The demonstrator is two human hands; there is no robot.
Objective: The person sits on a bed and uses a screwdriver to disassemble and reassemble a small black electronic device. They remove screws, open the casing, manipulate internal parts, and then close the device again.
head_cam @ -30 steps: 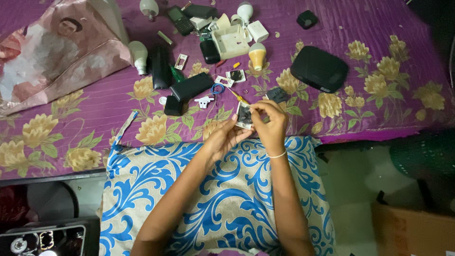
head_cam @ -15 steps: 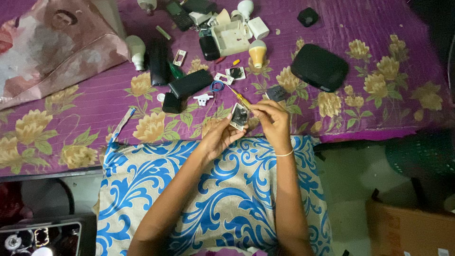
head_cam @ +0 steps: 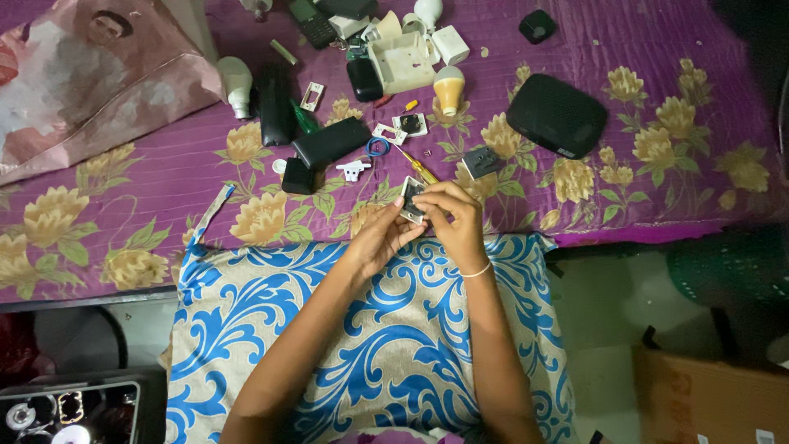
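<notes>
Both my hands meet over the edge of the purple flowered bedspread. My left hand and my right hand together pinch a small square electrical part, grey with a white rim. A thin bracelet circles my right wrist. Just beyond my fingers lies a yellow-handled screwdriver. A blue and cream patterned cloth covers my lap under both forearms.
Scattered on the bedspread: a black pouch, light bulbs, a white switch box, black adapters, a blue wire loop, small switch parts. A pink plastic bag lies far left. A cardboard box stands on the floor at right.
My hands stay together on the small part, turning it slightly. The view has shifted a little, so the bed items sit higher in frame.
</notes>
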